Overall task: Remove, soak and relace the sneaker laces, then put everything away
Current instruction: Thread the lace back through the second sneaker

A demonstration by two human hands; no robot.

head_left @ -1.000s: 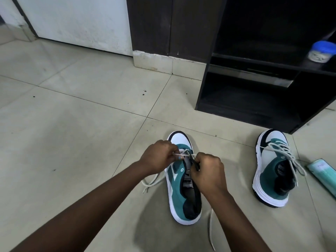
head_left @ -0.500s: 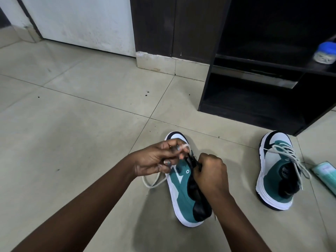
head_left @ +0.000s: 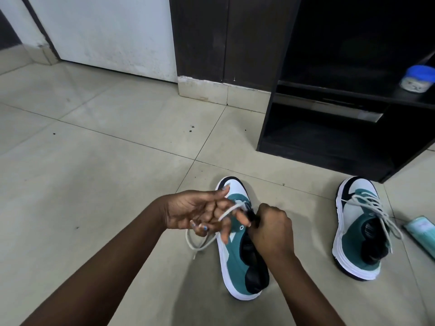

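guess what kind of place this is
Probably a home, perhaps an entryway: a tiled floor, a dark open shelf unit standing on it, and a white door behind.

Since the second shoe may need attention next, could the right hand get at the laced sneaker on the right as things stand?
Probably yes, once freed: the right hand grips the near sneaker's tongue, and bare floor alone separates it from the laced sneaker.

Two sneakers [head_left: 237,245] [head_left: 357,231], two hands [head_left: 200,214] [head_left: 270,227], one jar [head_left: 417,79], one packet [head_left: 421,231].
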